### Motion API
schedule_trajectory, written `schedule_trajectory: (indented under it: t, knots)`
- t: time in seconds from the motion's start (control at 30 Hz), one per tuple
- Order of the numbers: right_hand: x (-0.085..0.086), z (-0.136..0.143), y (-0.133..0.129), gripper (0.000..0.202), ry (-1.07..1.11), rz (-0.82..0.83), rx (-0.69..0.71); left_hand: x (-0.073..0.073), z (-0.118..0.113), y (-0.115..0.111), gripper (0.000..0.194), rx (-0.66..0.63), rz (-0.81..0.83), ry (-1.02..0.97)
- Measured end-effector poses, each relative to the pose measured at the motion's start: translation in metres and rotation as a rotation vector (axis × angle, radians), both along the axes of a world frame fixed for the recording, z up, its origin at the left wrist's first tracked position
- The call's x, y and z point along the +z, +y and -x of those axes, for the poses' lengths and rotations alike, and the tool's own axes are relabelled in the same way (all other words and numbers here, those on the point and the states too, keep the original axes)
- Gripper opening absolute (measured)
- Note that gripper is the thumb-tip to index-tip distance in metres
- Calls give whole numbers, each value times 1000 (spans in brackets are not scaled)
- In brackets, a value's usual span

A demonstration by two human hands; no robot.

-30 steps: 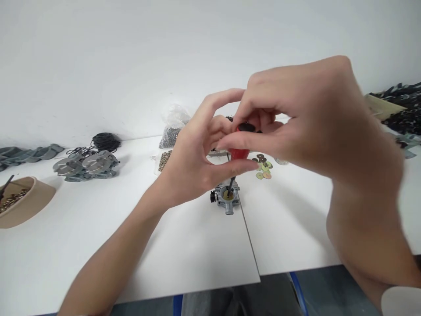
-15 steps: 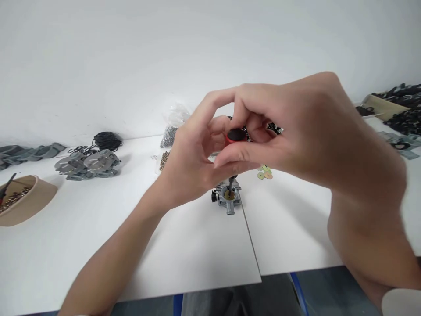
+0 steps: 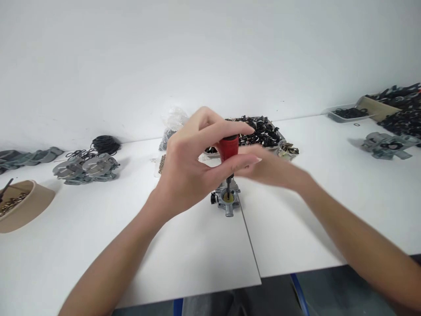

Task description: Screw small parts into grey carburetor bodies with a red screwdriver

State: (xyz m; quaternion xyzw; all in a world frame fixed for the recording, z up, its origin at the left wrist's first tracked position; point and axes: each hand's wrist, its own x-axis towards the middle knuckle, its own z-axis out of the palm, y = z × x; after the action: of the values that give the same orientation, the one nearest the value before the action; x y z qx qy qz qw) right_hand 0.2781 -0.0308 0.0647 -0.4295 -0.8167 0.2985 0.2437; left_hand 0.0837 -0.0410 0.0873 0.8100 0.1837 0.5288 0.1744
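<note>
On a white tabletop (image 3: 184,259), a red screwdriver (image 3: 229,149) is clamped upright by the left hand (image 3: 187,171) fingers, its tip in a small metal part (image 3: 226,199). The right hand (image 3: 272,169), blurred with fingers loosely apart, lies just behind. Screw-driving seems underway; steady vertical pressure is needed next.

Head camera looks forward and down, close over the table (image 3: 197,263), edges perhaps distorted.

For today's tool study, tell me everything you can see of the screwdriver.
The screwdriver has a red, plastic-looking handle and a thin dark shaft. It stands almost upright, its tip down in the round opening of the grey metal part on the white table. The left hand pinches the handle; the blurred right hand lies just behind it.
</note>
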Motion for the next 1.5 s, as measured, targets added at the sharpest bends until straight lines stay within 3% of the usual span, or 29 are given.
schedule_trajectory:
  t: [0.1, 0.2, 0.3, 0.4, 0.5, 0.63, 0.77, 0.87, 0.93, 1.07, 1.13, 1.27, 1.43, 1.5]
  knots:
    - [-43, 12, 2, 20, -4, 106, 48, -1, 2, 1, 35, -70, 36, -88]
    - [-59, 13, 4, 21, 53, 131, 72, 4, 7, 4, 49, -351, 166, -19]
    - [-58, 11, 7, 22, 100, 188, 90, 6, 8, 9, 40, -463, 211, 31]
    - [-56, 11, 7, 22, 110, 199, 55, 2, 5, 10, 25, -307, 145, -34]
    - [-57, 11, 5, 23, 121, 180, 50, -3, 1, 10, 30, -180, 127, -142]
    - [-57, 13, 4, 27, 130, 200, 38, -2, 1, 14, 33, -422, 241, -82]
    - [-57, 13, 4, 27, 139, 210, 30, -2, 1, 16, 22, -306, 205, -41]
    - [-57, 12, 4, 24, 128, 201, 38, -3, 1, 14, 26, -220, 129, -89]
    - [-58, 12, 4, 24, 128, 199, 38, -3, 3, 13, 27, -253, 157, -87]
    - [-58, 13, 3, 27, 125, 212, 26, 0, 4, 14, 30, -459, 242, -10]
    - [-58, 13, 3, 27, 128, 222, 21, 1, 3, 14, 28, -446, 211, -11]
    - [-59, 13, 4, 26, 123, 195, 26, -1, 1, 13, 26, -289, 166, -109]
    - [-58, 13, 4, 27, 106, 199, 22, 2, 6, 17, 34, -503, 254, 4]
    - [-58, 13, 3, 26, 108, 207, 19, 3, 5, 17, 29, -471, 219, 8]
